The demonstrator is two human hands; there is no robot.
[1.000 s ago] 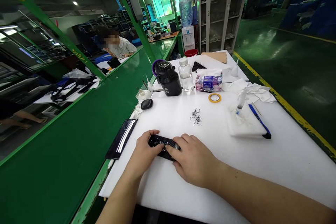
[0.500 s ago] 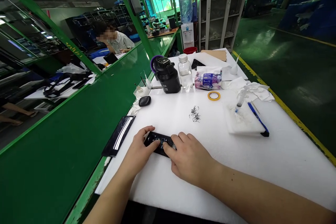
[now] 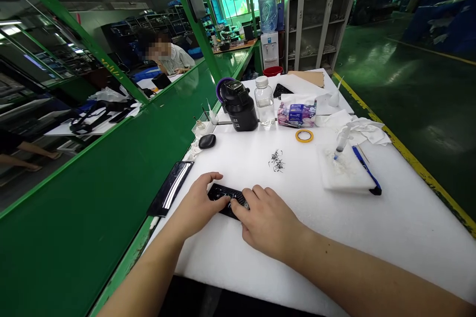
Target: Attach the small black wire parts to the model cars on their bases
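Note:
A glossy black panel (image 3: 222, 192) with a dotted, textured right part lies on the white work surface (image 3: 223, 257), partly covered by my hands. My left hand (image 3: 199, 205) holds its left end, thumb tip on the top face and index finger stretched past the far corner. My right hand (image 3: 269, 223) grips the right end, with the thumb and bent fingers closed on it. Both thumb tips almost meet over the panel's middle. Whatever may lie beneath them is hidden. Beyond the panel is a loose pile of thin black slivers (image 3: 277, 161).
At the left edge lie a dark glossy plate (image 3: 171, 188) and a black mouse (image 3: 207, 141). Farther back stand a black jug (image 3: 241, 111), a clear bottle (image 3: 265, 104) and a tissue pack (image 3: 296, 114). Yellow tape (image 3: 304, 135) and a syringe (image 3: 341, 143) on a foam block (image 3: 345, 176) are right.
My left hand has shifted slightly, its index finger lifting a little off the panel's far left corner. My right hand keeps its hold. The whole view has moved slightly.

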